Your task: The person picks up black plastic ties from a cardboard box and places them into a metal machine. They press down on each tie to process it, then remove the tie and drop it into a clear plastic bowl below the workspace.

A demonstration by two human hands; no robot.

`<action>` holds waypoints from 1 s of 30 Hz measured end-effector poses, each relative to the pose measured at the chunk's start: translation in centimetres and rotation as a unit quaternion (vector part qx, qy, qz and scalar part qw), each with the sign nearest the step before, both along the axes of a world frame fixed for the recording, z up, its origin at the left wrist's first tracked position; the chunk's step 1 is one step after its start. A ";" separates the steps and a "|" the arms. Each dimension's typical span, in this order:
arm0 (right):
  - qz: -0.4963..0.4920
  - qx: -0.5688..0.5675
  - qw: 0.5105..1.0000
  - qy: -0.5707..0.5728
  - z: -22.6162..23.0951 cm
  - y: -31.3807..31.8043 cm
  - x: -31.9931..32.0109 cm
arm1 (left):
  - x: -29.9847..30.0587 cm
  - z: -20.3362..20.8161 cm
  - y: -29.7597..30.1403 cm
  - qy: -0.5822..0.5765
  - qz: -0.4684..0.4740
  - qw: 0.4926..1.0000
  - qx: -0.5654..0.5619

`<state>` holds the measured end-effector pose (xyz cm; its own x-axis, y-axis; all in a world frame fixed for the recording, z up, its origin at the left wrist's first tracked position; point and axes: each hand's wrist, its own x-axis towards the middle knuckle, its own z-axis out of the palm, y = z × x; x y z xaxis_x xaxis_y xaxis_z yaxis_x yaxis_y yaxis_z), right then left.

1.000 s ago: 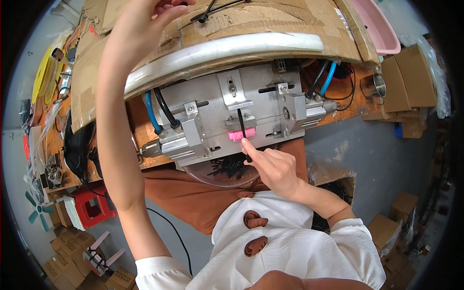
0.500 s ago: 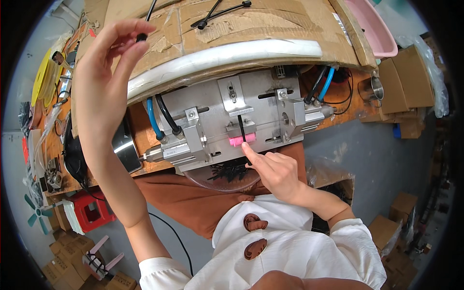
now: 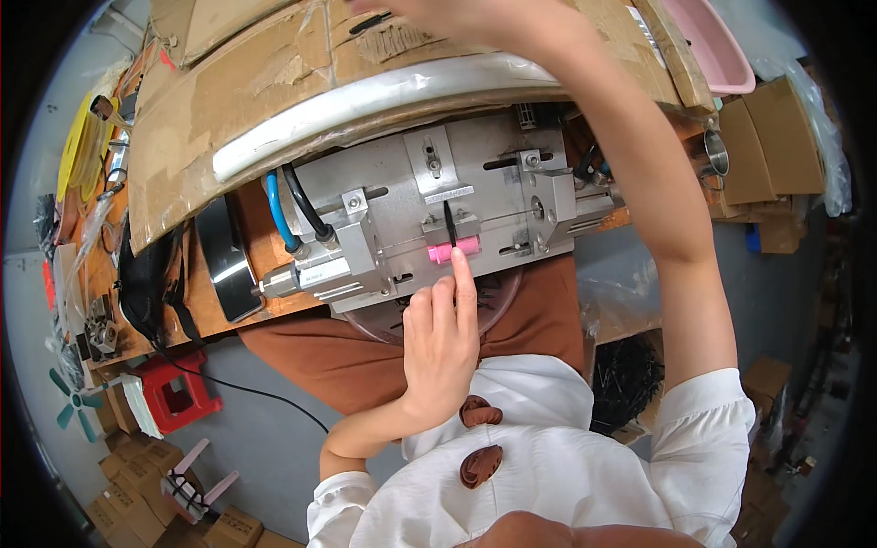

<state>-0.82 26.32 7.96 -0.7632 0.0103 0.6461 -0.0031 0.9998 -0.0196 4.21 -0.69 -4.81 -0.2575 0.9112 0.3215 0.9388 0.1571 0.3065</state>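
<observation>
My left hand (image 3: 440, 342) reaches up to a grey metal fixture. Its index finger is stretched out, the tip resting on the near end of a short black rod (image 3: 449, 219); the other fingers bend loosely and nothing shows gripped in them. The rod lies across a pink cylindrical piece (image 3: 468, 247), its far end near a slotted metal bracket (image 3: 433, 164). My right hand (image 3: 448, 14) stretches over the cardboard at the top edge, blurred and partly cut off. Next to it lies a black rod (image 3: 370, 23). Whether the right fingers hold anything is hidden.
A padded white strip (image 3: 365, 100) edges the cardboard (image 3: 265, 82) behind the fixture. Blue and black hoses (image 3: 279, 215) rise at its left. A phone (image 3: 224, 260) lies on the wooden bench. On my lap sits a clear bowl (image 3: 498, 315). A pink tub (image 3: 708, 46) stands far right.
My left hand has come down from the upper left, where it held a black part, to the rod on the pink piece. My right hand has left that rod and swung up over the cardboard.
</observation>
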 end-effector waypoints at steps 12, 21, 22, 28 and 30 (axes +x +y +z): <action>-0.032 -0.225 0.971 0.075 -8.0 -13.6 16.1 | 0.0 0.7 0.1 0.017 0.016 0.999 -0.026; -0.084 -0.266 0.960 -0.016 -15.0 -17.6 14.8 | -1.0 2.6 -1.7 -0.013 0.059 0.998 -0.011; -0.082 -0.262 0.961 -0.014 -14.8 -17.5 14.7 | -1.2 2.7 -1.7 -0.014 0.059 0.998 -0.010; -0.064 -0.207 0.972 -0.088 -9.8 -15.7 15.0 | -5.1 4.8 -0.7 0.007 0.039 0.999 0.009; -0.076 -0.119 0.990 -0.030 -7.2 -12.5 14.5 | -9.2 7.6 2.6 0.025 -0.012 0.997 0.079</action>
